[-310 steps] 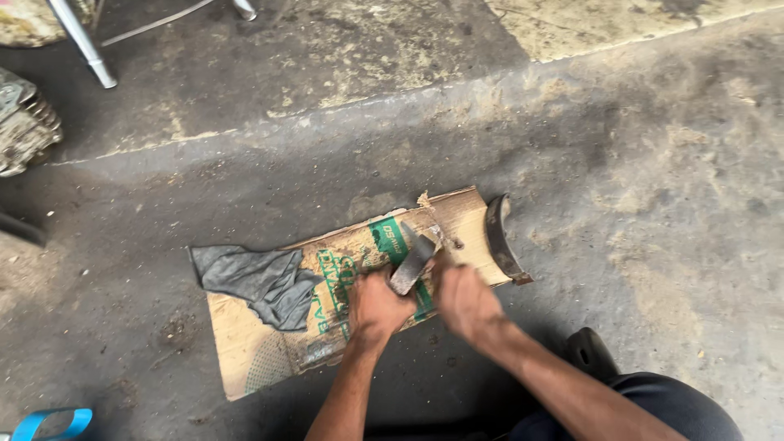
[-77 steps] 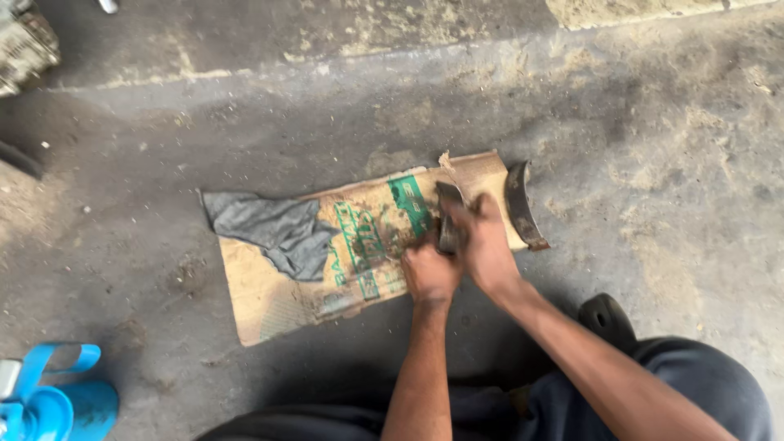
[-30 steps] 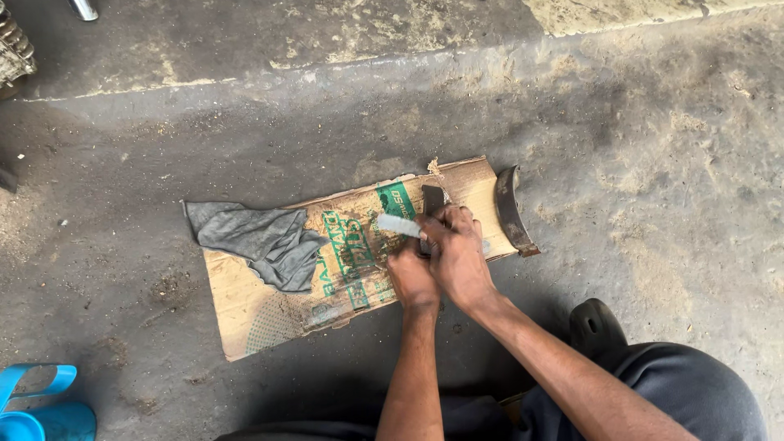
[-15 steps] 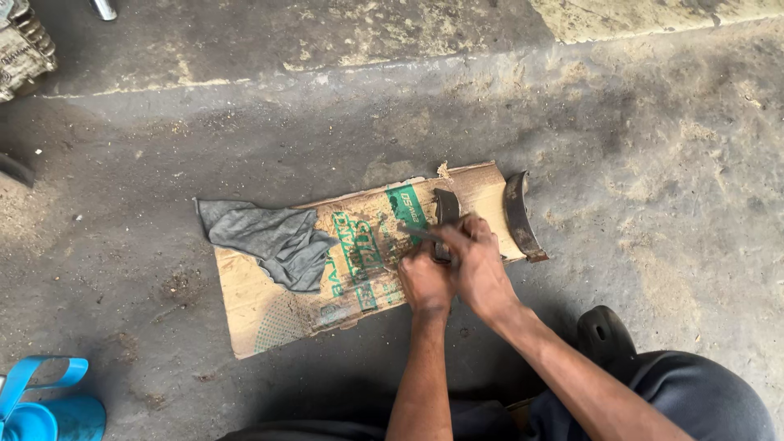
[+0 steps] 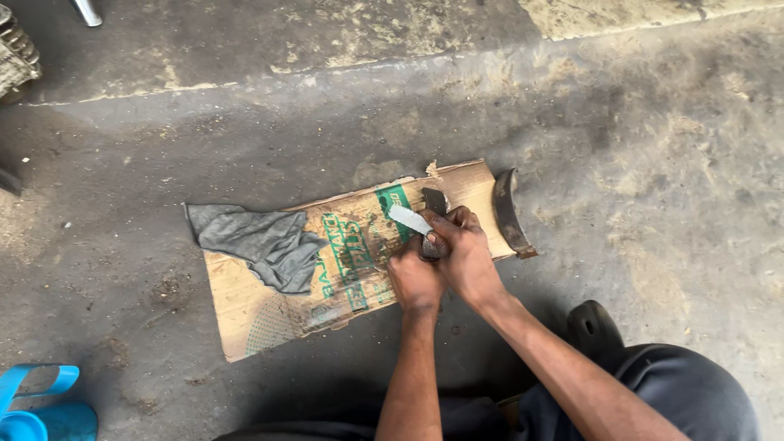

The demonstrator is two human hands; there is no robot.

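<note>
Two hands worked close together over one sheet of cardboard (image 5: pixel 269 314) laid on the concrete floor (image 5: pixel 653 163). The left hand (image 5: pixel 415 279) was curled shut around the lower part of a dark curved brake shoe (image 5: pixel 434 204), which stood on the cardboard directly under and just beyond both hands. The right hand (image 5: pixel 467 255) was closed on a tool whose one flat pale blade (image 5: pixel 408 219) stuck out to the left, its tip lying just beside the shoe's upper end. A second curved shoe (image 5: pixel 508 214) lay just to the right of the hands, along the cardboard's right edge, touched by neither hand. One grey rag (image 5: pixel 261 241) lay crumpled well to the left of the hands, half on the cardboard. One blue plastic object (image 5: pixel 41 408) showed far to the left and nearer than the hands.

Half a second earlier the pale blade was hidden behind the fingers; now it showed clear of them, pointing left. The cardboard, rag and second shoe lay as before.
</note>
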